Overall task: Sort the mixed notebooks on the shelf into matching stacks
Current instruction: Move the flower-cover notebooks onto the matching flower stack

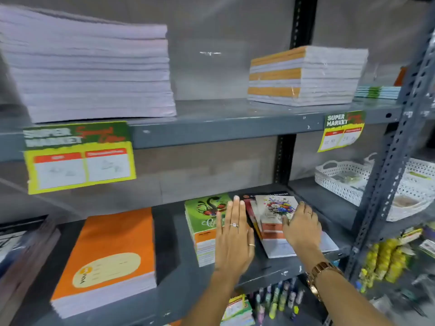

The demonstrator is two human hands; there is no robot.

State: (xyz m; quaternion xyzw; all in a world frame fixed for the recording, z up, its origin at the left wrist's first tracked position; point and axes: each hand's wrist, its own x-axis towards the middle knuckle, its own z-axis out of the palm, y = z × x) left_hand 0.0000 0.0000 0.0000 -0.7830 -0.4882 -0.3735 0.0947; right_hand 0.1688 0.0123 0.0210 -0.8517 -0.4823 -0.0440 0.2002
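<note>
Both hands on grey shelf (pixel 179 262). Left hand (pixel 233 236) flat, fingers spread, palm down on right edge of green notebook stack (pixel 202 222), gripping nothing. Right hand (pixel 302 228) open, fingers resting on floral-cover notebook (pixel 275 209) topping loose, fanned mixed pile between hands. Orange notebook stack (pixel 113 252) well left of left hand.

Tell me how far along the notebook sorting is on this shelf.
Looks done: the orange stack and the green stack each sit squared, apart from each other. In hand: the left hand lies flat beside the green stack, while the right hand rests on the fanned mixed pile, topped by a flower-cover notebook. Left: separating that pile into matching stacks.
</note>
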